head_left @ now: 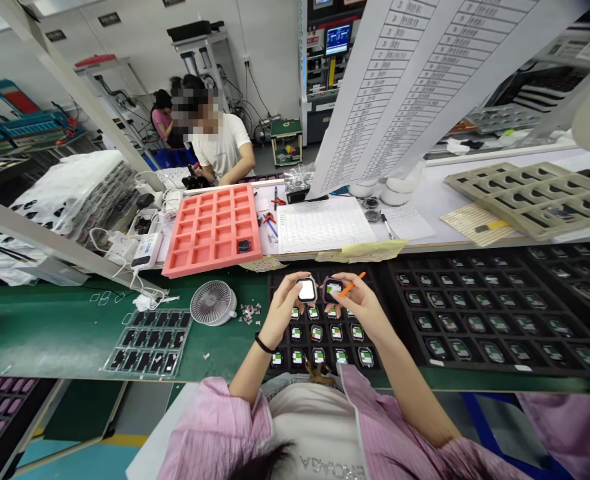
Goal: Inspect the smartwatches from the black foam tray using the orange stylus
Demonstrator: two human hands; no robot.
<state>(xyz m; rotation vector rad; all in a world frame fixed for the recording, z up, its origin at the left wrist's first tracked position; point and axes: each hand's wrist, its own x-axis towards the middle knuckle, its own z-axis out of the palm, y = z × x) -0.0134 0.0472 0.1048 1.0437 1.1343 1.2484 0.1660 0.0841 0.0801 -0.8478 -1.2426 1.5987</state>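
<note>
My left hand [283,308] grips a square smartwatch body [307,290] whose screen is lit white. Close beside it, a second smartwatch body [331,291] with a darker frame and some green on its screen is in my right hand [365,308]. The same hand also has a thin orange stick [353,284], pointing up and to the right between its fingers. Both hands are above a black foam tray [285,341], where several watch bodies with green and white screens sit in pockets. The two held watches nearly touch; whether they do, I cannot tell.
A white fan [213,302] and small loose parts [250,313] lie left of the tray; a clear tray [149,341] is farther left. More black trays [479,310] stand right. A pink tray [215,227] and paper sheets [325,225] occupy the shelf. A co-worker [225,147] sits opposite.
</note>
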